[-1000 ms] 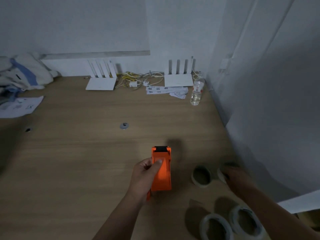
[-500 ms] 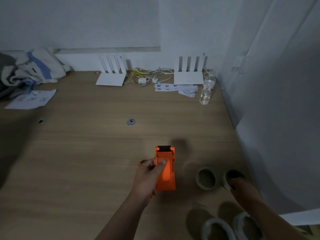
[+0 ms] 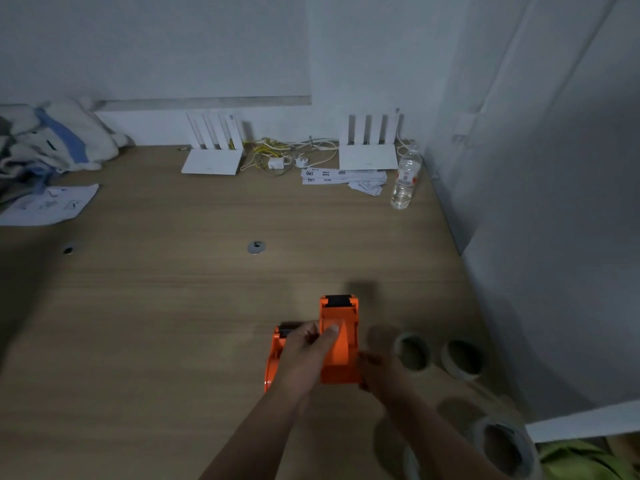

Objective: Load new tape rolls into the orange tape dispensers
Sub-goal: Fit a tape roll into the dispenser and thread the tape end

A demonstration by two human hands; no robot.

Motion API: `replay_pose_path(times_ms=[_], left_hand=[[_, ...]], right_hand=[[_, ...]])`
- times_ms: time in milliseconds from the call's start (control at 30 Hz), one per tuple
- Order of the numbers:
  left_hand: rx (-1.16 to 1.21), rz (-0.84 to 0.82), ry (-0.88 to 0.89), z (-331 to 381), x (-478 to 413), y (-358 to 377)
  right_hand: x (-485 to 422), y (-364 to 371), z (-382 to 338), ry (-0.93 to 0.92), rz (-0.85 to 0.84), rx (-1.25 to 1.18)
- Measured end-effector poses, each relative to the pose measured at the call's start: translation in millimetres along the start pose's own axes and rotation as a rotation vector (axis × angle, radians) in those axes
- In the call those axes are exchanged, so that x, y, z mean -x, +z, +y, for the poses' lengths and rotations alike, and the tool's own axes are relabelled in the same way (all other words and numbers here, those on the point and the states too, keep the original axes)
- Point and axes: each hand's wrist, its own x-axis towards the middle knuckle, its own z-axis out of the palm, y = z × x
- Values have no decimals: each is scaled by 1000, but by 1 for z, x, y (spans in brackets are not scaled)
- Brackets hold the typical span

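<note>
Two orange dispensers side by side on the near middle of the table, the right one clear to see, the left one mostly hidden under the left hand. Left hand draped over both, thumb laid on the curved top of the right one, fingers bent loosely and pressing down, not pinching. Right hand against the near right corner of that dispenser; blurred and dim, so cannot tell whether those fingers are spread or closed on the edge. No roll in either hand.

Long axis of the right dispenser near to far, black cutter end pointing far, rounded body toward the person. The left one seemingly parallel, set a little nearer.

Four rolls to the right: two just right of the dispenser, lying flat, two more at the near right edge.

Best done by pinning the body flat with the left hand, opening or lifting it with the right, then seating a roll squarely on the hub with the loose end leading toward the cutter. Worth checking the winding direction first, sticky side facing down at the blade.
</note>
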Motion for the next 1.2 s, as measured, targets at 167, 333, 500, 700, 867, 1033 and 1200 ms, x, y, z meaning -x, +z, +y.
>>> replay_pose_path(times_ms=[167, 333, 500, 700, 867, 1033, 1200], left_hand=[[-26, 1, -36, -15, -8, -11], [-107, -12, -18, -30, -10, -12], [-210, -53, -25, -43, -10, -12], [-384, -68, -19, -55, -14, -4], [-394, -104, -91, -64, -16, -2], [-420, -71, -86, -79, -16, -6], [-425, -80, -94, -86, -16, -8]], right_hand=[[-6, 23, 12, 152, 69, -255], [-5, 26, 17, 220, 71, -329], [-8, 23, 19, 269, 89, -318], [-17, 21, 26, 288, 111, -256], [-24, 23, 38, 353, 117, -212], [-28, 26, 50, 349, 111, -127], [-25, 27, 55, 340, 95, -128]])
